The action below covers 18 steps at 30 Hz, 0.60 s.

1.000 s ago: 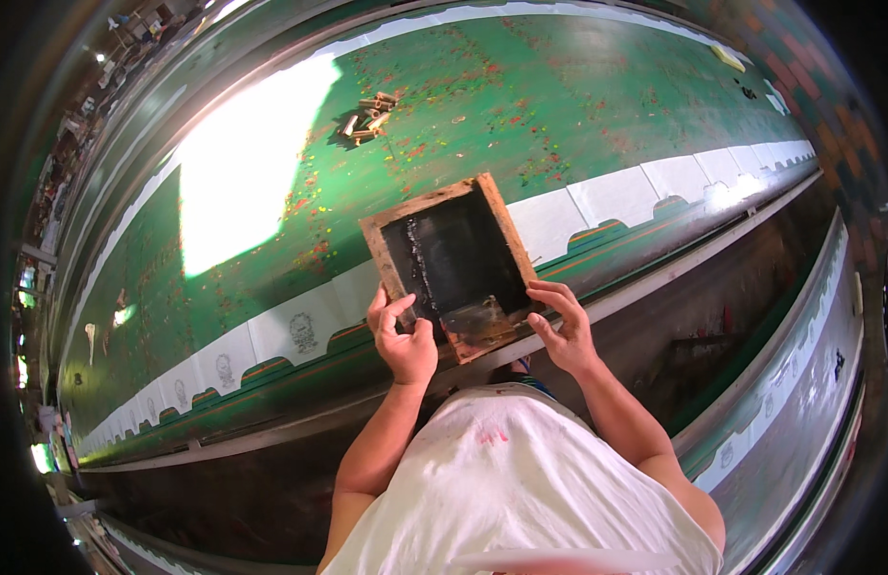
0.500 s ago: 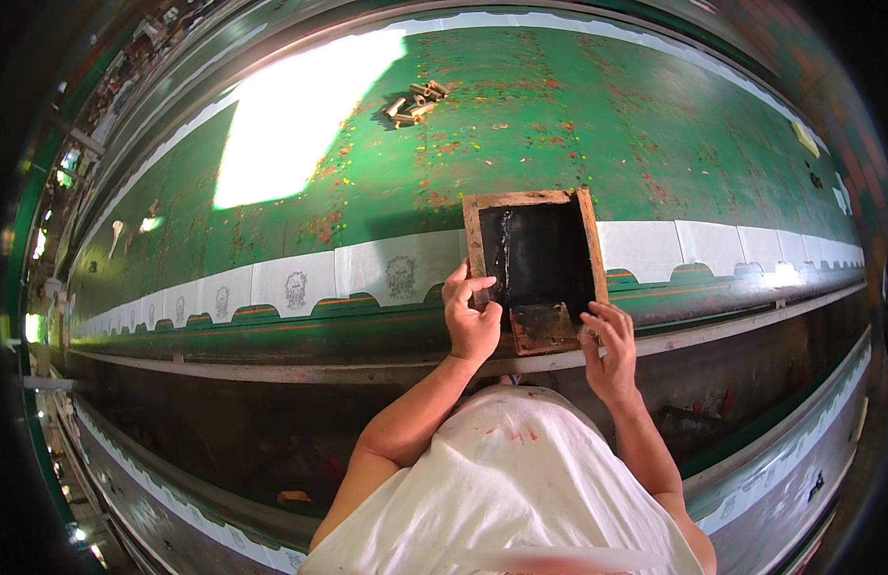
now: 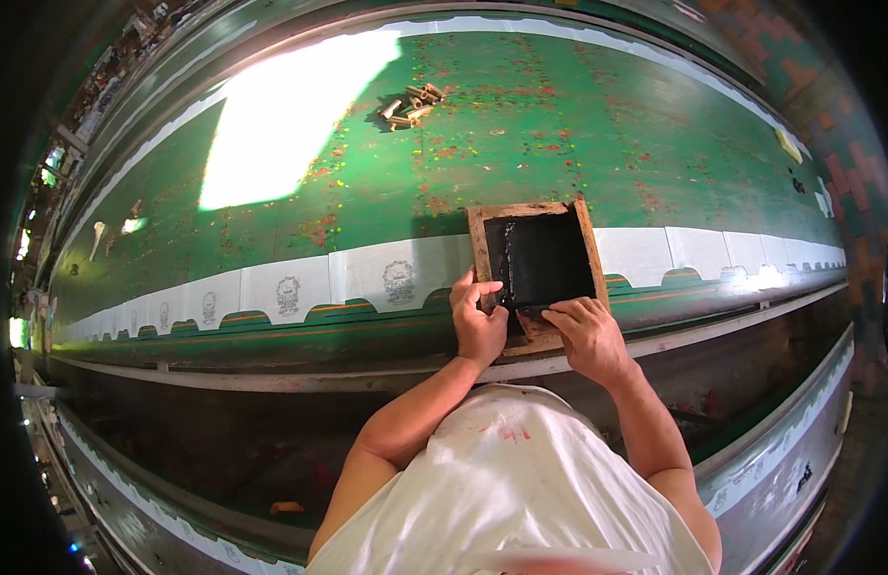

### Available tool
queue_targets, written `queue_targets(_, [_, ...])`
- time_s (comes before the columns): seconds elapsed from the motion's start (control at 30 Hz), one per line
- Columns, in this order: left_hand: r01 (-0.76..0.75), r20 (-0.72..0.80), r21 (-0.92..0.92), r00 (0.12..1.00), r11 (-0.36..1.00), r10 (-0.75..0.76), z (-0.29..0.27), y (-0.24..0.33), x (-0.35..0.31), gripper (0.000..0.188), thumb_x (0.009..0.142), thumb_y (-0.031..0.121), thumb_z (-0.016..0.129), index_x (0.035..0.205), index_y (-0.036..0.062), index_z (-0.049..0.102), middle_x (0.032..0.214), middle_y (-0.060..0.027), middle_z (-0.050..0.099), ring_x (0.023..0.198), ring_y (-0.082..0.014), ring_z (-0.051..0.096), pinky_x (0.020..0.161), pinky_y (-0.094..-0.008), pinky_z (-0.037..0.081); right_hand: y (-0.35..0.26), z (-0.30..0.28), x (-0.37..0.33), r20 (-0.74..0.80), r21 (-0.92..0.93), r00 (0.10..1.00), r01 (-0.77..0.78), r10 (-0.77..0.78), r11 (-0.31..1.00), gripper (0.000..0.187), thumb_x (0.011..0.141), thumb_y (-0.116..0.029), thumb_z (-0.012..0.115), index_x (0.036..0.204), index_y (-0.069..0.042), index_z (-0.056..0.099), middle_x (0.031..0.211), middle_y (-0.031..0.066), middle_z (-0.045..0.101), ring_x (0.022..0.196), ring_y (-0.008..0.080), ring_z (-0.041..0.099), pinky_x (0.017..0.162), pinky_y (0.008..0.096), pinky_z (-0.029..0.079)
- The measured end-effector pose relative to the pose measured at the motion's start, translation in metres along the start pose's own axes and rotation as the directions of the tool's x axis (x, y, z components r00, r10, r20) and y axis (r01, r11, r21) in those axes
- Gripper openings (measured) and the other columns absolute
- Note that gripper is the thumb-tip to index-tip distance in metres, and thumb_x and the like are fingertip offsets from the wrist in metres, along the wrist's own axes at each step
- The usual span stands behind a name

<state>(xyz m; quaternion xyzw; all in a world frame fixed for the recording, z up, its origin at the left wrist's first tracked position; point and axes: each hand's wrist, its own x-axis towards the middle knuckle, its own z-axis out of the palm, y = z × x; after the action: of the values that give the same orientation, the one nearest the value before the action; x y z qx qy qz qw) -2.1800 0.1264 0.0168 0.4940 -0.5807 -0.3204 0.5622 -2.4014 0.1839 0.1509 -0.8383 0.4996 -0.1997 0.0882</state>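
A wooden screen-printing frame [image 3: 478, 240] with a black mesh [image 3: 549, 259] lies over the row of white sheets at the table's near edge. My left hand [image 3: 479, 321] grips its left side near the lower corner, thumb and fingers closed round the wood. My right hand [image 3: 590, 335] is closed at the near end of the frame, fingertips pressed together on a dark strip that looks like a squeegee [image 3: 528, 310]; the hand hides most of it. To the left, white sheets [image 3: 353, 273] carry a dark round print; those on the right [image 3: 636, 249] look blank.
Several short tubes [image 3: 412, 105] lie in a pile on the long green, paint-spotted table [image 3: 501, 134]. Bright sunlight covers its far left. A rail [image 3: 272, 380] runs along its near edge. Another table with white sheets [image 3: 760, 479] stands behind me.
My right hand has moved left and inward from the frame's lower right corner, and its spread fingers have closed on the dark strip. My left hand keeps its hold.
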Motion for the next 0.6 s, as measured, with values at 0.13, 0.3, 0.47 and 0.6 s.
queue_targets(0.13, [0.020,-0.003,-0.027,1.000,0.999,-0.020,-0.004,-0.001,0.000,0.037,0.088,-0.006,0.076,0.123,0.0072,0.079,0.160,-0.0318,0.063,0.150,-0.0466,0.059,0.131,-0.0539,0.042,0.009,-0.009,0.018,0.111,0.053,0.994,-0.023,0.017,0.998,0.041,0.087,0.003,0.078,0.126,-0.005,0.083,0.123,0.0114,0.080,0.118,0.0353,0.075,0.105,0.0477,0.060])
queue_targets(0.3, [0.127,0.061,0.006,0.990,0.992,-0.127,-0.011,0.002,0.006,0.034,0.096,-0.006,0.075,0.128,0.0058,0.080,0.159,-0.0298,0.065,0.154,-0.0435,0.059,0.127,-0.0507,0.047,0.038,-0.028,0.051,0.264,0.170,0.964,-0.074,0.027,0.983,0.032,0.093,0.006,0.076,0.123,-0.003,0.082,0.116,0.0163,0.080,0.116,0.0409,0.075,0.101,0.0518,0.060])
queue_targets(0.47, [0.199,0.087,0.050,0.975,0.979,-0.203,-0.018,0.010,0.017,0.039,0.093,-0.007,0.079,0.130,0.0045,0.079,0.153,-0.0283,0.067,0.146,-0.0398,0.066,0.121,-0.0461,0.055,0.074,-0.014,0.100,0.206,0.204,0.979,-0.044,0.001,0.978,0.034,0.094,0.009,0.069,0.123,-0.003,0.082,0.116,0.0185,0.080,0.118,0.0438,0.074,0.103,0.0521,0.060])
queue_targets(0.6, [0.296,0.122,0.085,0.944,0.951,-0.305,-0.020,0.014,0.026,0.045,0.092,-0.007,0.081,0.135,0.0050,0.078,0.148,-0.0234,0.070,0.131,-0.0339,0.074,0.110,-0.0429,0.061,0.095,0.003,0.130,0.048,0.156,0.999,-0.020,0.013,0.988,0.042,0.091,0.010,0.067,0.128,-0.004,0.083,0.123,0.0190,0.081,0.123,0.0436,0.074,0.106,0.0507,0.060])
